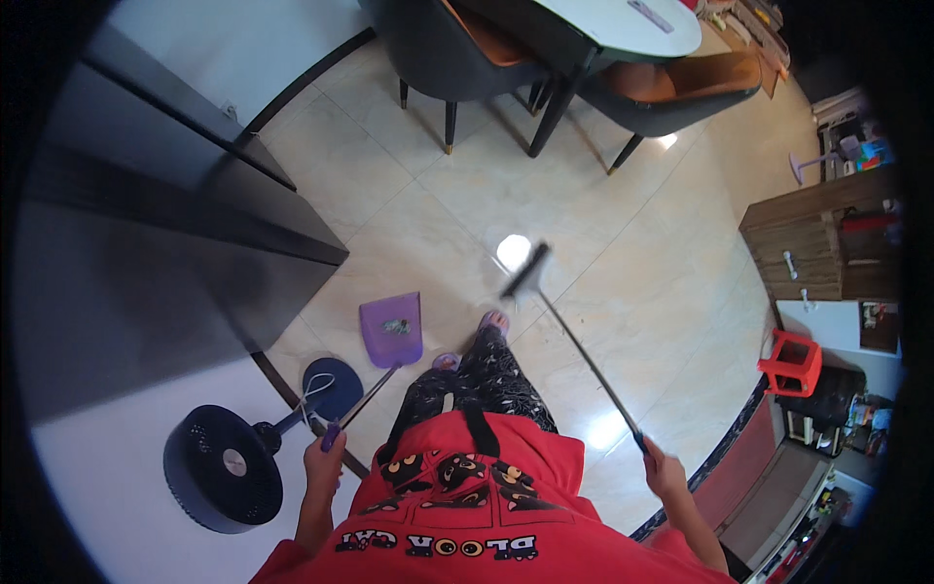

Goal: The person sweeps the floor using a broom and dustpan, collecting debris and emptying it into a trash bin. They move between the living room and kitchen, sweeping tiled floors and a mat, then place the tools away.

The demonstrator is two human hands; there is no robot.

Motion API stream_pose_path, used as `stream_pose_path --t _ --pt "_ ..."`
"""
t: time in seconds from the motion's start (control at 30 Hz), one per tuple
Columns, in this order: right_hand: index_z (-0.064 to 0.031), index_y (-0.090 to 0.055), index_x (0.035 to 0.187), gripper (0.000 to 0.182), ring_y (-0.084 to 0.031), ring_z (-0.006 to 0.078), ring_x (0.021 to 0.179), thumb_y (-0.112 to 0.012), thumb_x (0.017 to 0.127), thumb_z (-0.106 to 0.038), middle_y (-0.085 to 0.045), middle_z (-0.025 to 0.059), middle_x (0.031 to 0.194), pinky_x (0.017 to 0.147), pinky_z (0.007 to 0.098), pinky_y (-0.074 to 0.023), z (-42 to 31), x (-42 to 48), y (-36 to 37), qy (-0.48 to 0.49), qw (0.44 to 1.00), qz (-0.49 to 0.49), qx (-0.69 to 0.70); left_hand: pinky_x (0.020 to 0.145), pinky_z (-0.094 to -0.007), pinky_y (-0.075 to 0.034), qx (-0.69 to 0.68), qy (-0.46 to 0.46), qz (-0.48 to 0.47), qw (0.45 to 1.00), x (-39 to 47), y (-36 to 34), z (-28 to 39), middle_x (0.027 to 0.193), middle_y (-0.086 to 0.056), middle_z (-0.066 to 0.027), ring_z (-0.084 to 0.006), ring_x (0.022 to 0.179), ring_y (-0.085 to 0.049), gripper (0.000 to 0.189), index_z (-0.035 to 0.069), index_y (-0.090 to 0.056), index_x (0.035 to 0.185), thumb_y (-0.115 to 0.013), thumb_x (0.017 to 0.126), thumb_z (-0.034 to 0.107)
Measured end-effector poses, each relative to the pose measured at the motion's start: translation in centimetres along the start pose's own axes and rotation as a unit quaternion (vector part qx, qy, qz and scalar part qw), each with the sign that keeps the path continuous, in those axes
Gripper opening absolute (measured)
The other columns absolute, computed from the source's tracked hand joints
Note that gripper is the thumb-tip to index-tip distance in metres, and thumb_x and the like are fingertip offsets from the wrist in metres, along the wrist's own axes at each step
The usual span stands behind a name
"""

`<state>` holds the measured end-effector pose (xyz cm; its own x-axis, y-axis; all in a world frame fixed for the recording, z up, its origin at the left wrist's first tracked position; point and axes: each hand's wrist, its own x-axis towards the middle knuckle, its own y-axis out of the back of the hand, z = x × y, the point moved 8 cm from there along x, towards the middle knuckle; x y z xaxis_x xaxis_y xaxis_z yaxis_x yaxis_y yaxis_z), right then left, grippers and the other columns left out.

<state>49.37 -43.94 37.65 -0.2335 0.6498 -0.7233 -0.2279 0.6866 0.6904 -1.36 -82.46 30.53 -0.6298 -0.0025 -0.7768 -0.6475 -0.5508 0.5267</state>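
Observation:
My left hand (325, 456) grips the handle of a purple dustpan (372, 325), whose pan is low over the tiled floor in front of me. A small clump of greenish-grey debris (398, 326) lies inside the pan. In my right hand (664, 469) is the upper end of a broom (591, 365) with a thin metal stick. Its head (527, 274), white with dark bristles, is out to the front near my forward foot and is slightly blurred. Whether the bristles touch the tiles I cannot tell. Faint specks (581, 321) show on the floor right of the broom head.
A dark pedestal fan (222, 467) stands at my left, beside a tall grey cabinet (182, 241). Ahead are two chairs (467, 58) (678, 84) at a white-topped table (620, 25). To the right are a red plastic stool (792, 363) and a wooden cabinet (795, 248).

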Motion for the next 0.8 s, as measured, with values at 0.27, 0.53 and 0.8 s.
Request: stream_pose_path --t 0.27,0.53,0.8 --pt "-0.0349 -0.037 0.131 0.046 -0.061 0.0363 0.079 -0.048 0.087 -0.025 -0.063 0.0187 0.085 0.069 0.0475 -0.0479 -17.1 33.2 -1.2 0.079 0.989 0.06 0.108 0.034 -0.0222 -0.031 -0.061 -0.008 -0.033 0.998 3.6 -3.8 14.3 0.049 -0.04 0.0033 -0.0066 0.037 -0.036 0.039 0.008 -0.049 0.068 -0.064 0.081 0.042" --pt "-0.0402 -0.022 0.138 0.062 -0.061 0.0374 0.073 -0.052 0.086 -0.022 -0.062 0.0209 0.078 0.065 0.0493 -0.0465 1.6 9.5 -15.6 -0.12 0.983 -0.108 0.083 0.033 -0.0224 -0.033 -0.039 -0.014 -0.06 0.997 9.2 -4.0 22.1 0.052 -0.041 0.0033 -0.0067 0.037 -0.038 0.039 0.009 -0.05 0.069 -0.065 0.08 0.043" --pt "-0.0293 -0.031 0.136 0.049 -0.061 0.0334 0.073 -0.042 0.088 -0.023 -0.061 0.0163 0.077 0.066 0.047 -0.0481 9.6 -8.1 -10.6 -0.206 0.971 -0.101 0.062 0.036 -0.0222 -0.029 -0.124 -0.126 -0.18 0.968 16.8 -8.9 36.7 0.057 -0.042 0.0032 -0.0059 0.041 -0.034 0.034 0.008 -0.053 0.081 -0.064 0.081 0.04"
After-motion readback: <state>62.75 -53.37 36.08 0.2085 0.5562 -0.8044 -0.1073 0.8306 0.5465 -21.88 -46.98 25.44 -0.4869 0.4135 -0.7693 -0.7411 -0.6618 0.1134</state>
